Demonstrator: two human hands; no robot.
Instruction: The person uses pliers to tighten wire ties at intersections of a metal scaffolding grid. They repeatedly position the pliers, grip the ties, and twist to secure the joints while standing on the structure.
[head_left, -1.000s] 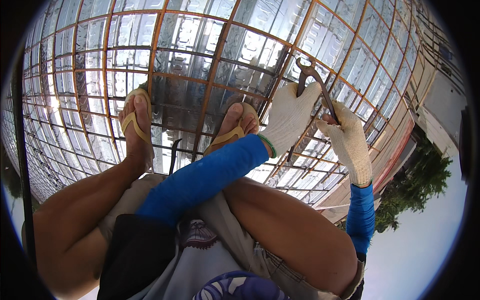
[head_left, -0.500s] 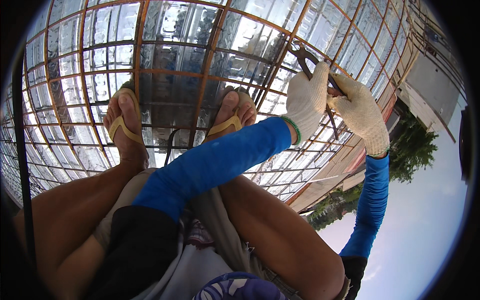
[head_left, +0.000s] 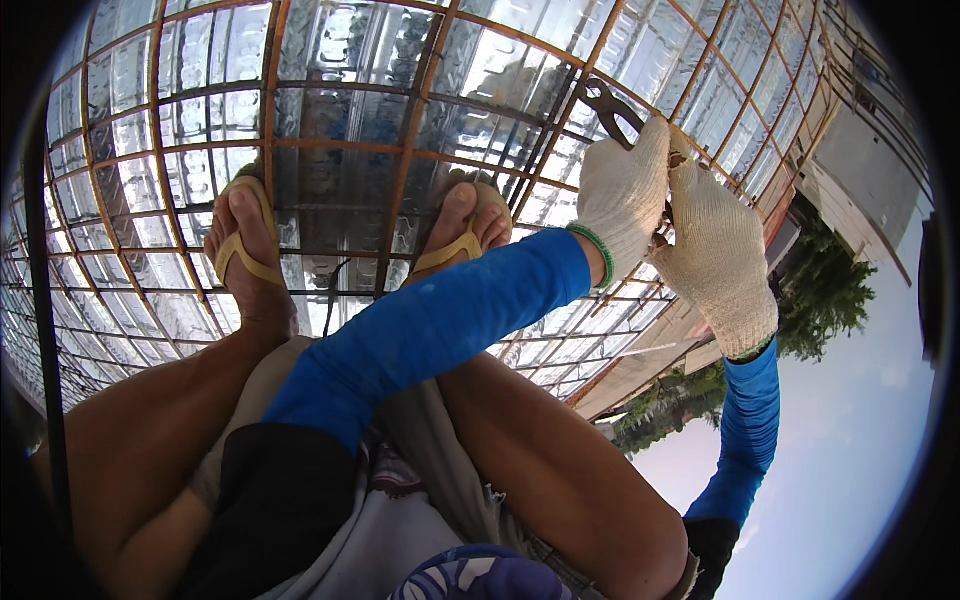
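Both my hands wear cream knitted gloves, and they are close together at the upper right, above the rusty steel bar grid (head_left: 410,150). My left hand (head_left: 622,195) is closed on a pair of dark metal pincers, whose head (head_left: 606,106) sticks out past its thumb beside the bars. Their handles are hidden behind the gloves. To its right, my right hand (head_left: 718,250) is curled with its fingers and thumb pointing at the left glove. What it grips is hidden.
Shiny ribbed metal sheeting (head_left: 340,215) lies under the grid. My feet, in yellow flip-flops (head_left: 250,255), rest on the bars. A dark thin rod (head_left: 45,300) runs along the left. Boards (head_left: 640,365), trees (head_left: 825,285) and a grey wall (head_left: 870,180) are beyond the grid's edge.
The pincers' handles, which showed between the gloves, are now out of sight. My right hand has turned and its wrist has dropped slightly. The pincers' head has shifted only a little.
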